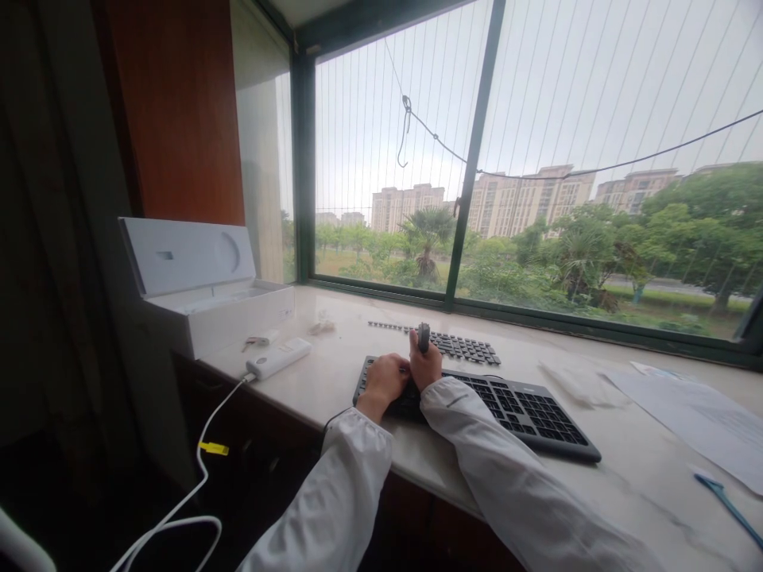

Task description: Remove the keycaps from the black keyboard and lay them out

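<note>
A black keyboard (545, 413) lies slantwise on the marble-patterned counter. My right hand (425, 367) is wrapped round a dark-handled tool (424, 337), its handle rising above the fist; the lower end is hidden, so its exact kind does not show. Close beside it, my left hand (386, 378) is over the keyboard's left part with its fingers curled together. Anything between those fingertips is hidden. Behind the keyboard, dark loose keycaps (468, 348) are laid out in rows, with a thin line of them running left.
At left stand an open white box (238, 324) and a white power bank (279, 357) with a white cable (206, 445). Clear plastic (587, 385), paper sheets (697, 417) and a blue stick-like item (728, 508) lie at right. A window frame (381, 289) borders the back.
</note>
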Available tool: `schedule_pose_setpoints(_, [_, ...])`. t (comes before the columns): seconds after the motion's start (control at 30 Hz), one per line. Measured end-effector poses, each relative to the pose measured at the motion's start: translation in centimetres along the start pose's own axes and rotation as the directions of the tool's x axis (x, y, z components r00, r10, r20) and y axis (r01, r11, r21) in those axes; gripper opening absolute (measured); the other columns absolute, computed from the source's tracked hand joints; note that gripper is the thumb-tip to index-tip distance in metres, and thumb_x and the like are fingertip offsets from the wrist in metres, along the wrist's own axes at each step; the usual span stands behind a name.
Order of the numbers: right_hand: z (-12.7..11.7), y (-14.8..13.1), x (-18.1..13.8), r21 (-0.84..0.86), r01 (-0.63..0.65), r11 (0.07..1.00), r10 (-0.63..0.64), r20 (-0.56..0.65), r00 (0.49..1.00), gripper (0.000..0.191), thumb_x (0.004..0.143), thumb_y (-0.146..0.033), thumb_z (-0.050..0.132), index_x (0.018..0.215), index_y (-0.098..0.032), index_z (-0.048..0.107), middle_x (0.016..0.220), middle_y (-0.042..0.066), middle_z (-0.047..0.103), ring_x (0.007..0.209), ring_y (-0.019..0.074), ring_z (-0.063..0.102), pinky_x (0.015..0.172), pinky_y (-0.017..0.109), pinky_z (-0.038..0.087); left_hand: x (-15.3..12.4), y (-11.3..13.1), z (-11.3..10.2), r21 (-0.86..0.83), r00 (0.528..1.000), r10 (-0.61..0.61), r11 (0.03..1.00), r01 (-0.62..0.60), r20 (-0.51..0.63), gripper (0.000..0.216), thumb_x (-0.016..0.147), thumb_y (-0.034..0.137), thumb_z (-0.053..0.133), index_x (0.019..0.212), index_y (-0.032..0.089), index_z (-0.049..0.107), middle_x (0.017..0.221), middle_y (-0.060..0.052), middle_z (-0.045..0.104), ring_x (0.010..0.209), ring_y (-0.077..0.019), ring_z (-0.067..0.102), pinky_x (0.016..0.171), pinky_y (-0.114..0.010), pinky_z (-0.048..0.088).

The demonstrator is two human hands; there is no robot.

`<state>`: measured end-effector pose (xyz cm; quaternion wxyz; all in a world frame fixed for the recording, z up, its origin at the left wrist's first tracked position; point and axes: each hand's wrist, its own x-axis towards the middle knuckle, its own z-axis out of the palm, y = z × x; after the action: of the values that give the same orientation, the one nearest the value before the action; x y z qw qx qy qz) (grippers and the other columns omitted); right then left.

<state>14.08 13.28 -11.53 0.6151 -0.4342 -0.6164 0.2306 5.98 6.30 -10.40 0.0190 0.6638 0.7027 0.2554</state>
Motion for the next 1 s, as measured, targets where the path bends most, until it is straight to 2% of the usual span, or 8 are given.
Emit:
schedule_pose_setpoints(0.17, [-0.1, -0.1, 0.1, -0.055, 0.012, 0.998, -0.013, -0.018, 1.0, 0.05, 0.08, -0.06, 0.042, 0.047, -0.022, 0.035, 0.043, -0.001, 0.04, 0.046, 0.013, 0.036, 0.044, 0.026, 0.026, -0.1, 0.1, -0.2, -0.009, 1.0, -0.015, 1.0, 0.015, 0.013, 0.026, 0.082, 0.038, 0.051, 0.101, 0.032, 0.068, 0.104, -0.003, 0.068, 0.097, -0.0206, 0.061, 0.081, -0.029, 0.045])
schedule_pose_setpoints(0.33, [-0.1, 0.5, 0.3, 0.033, -0.037, 0.999, 0.04, -0.103, 0.994, 0.049, 0.078, -0.059, 0.046, 0.046, -0.022, 0.039, 0.041, -0.001, 0.042, 0.043, 0.0129, 0.036, 0.044, 0.026, 0.027, -0.2, 0.2, -0.5, -0.041, 1.0, -0.008, 0.999, 0.009, 0.021, 0.027, 0.081, 0.042, 0.053, 0.1, 0.032, 0.069, 0.108, -0.001, 0.067, 0.098, -0.0189, 0.06, 0.082, -0.027, 0.044])
schedule_pose_setpoints(0.47, [-0.1, 0.6, 0.4, 0.04, -0.06, 0.997, 0.064, -0.117, 0.991, 0.048, 0.078, -0.056, 0.048, 0.045, -0.022, 0.041, 0.041, 0.0, 0.044, 0.042, 0.0128, 0.037, 0.043, 0.026, 0.027, -0.1, 0.1, -0.3, -0.036, 1.0, 0.017, 0.999, -0.017, 0.013, 0.025, 0.08, 0.043, 0.054, 0.098, 0.033, 0.069, 0.106, 0.0, 0.067, 0.096, -0.018, 0.061, 0.08, -0.026, 0.045])
schedule_pose_setpoints(0.77, [-0.2, 0.2, 0.2, 0.009, -0.017, 1.0, 0.018, -0.141, 0.99, 0.049, 0.078, -0.054, 0.05, 0.043, -0.022, 0.037, 0.04, -0.001, 0.04, 0.042, 0.0127, 0.035, 0.044, 0.027, 0.025, 0.5, -0.5, 0.5, -0.074, 1.0, 0.03, 0.997, -0.031, -0.007, 0.023, 0.078, 0.041, 0.057, 0.096, 0.034, 0.07, 0.102, -0.001, 0.069, 0.094, -0.0191, 0.062, 0.077, -0.028, 0.046])
schedule_pose_setpoints(0.93, [-0.4, -0.1, 0.1, -0.073, 0.002, 0.997, -0.011, -0.124, 0.992, 0.049, 0.079, -0.057, 0.045, 0.045, -0.022, 0.038, 0.042, 0.0, 0.042, 0.044, 0.013, 0.034, 0.046, 0.027, 0.025, 0.4, -0.5, 0.4, -0.069, 1.0, 0.021, 0.997, -0.021, -0.01, 0.023, 0.078, 0.042, 0.056, 0.093, 0.033, 0.07, 0.098, -0.002, 0.07, 0.093, -0.0209, 0.063, 0.077, -0.029, 0.046])
schedule_pose_setpoints(1.0, [-0.5, -0.6, -0.1, -0.105, 0.051, 0.993, -0.062, -0.106, 0.992, 0.049, 0.08, -0.058, 0.042, 0.047, -0.022, 0.04, 0.043, 0.0, 0.043, 0.045, 0.0129, 0.035, 0.047, 0.027, 0.027, 0.3, -0.2, 0.1, -0.047, 1.0, 0.01, 0.999, -0.01, 0.009, 0.024, 0.08, 0.043, 0.054, 0.094, 0.032, 0.07, 0.098, -0.003, 0.07, 0.093, -0.0209, 0.063, 0.078, -0.029, 0.046])
